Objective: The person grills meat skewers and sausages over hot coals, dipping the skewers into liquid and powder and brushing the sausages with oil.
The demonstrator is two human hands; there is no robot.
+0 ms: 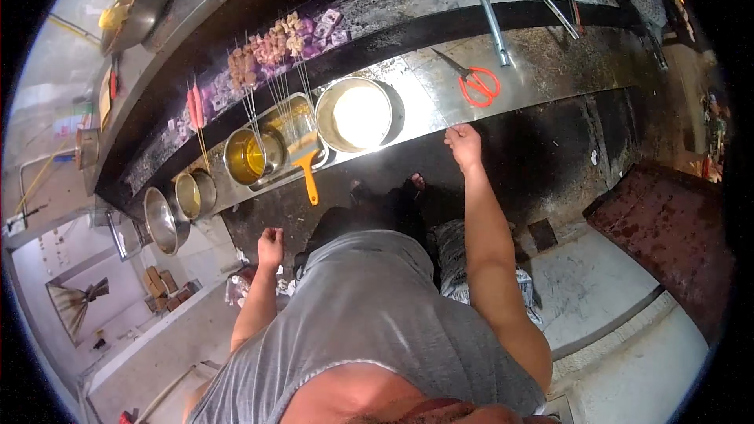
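My right hand [463, 144] is loosely curled at the front edge of the metal counter; whether it pinches something thin cannot be told. Left of the counter, my left hand [271, 247] hangs bent near my body, with no object seen in it. Meat skewers [274, 44] lie over glowing charcoal [330, 29] in the long grill, and pink sausages on sticks [195, 107] lie farther left. Red-handled scissors [479, 86] rest on the counter. Beside a brightly lit metal pot [362, 115], a yellow-handled brush [306, 168] leans on a metal tray [321, 156]. A bowl of yellow oil [245, 156] stands nearby.
Metal tongs [486, 6] or a similar long tool cross the grill's rim at the upper right. Small metal bowls [195, 194] stand at the counter's left end. Large pans [132, 9] sit beyond the grill. A reddish-brown board [665, 241] lies at the right.
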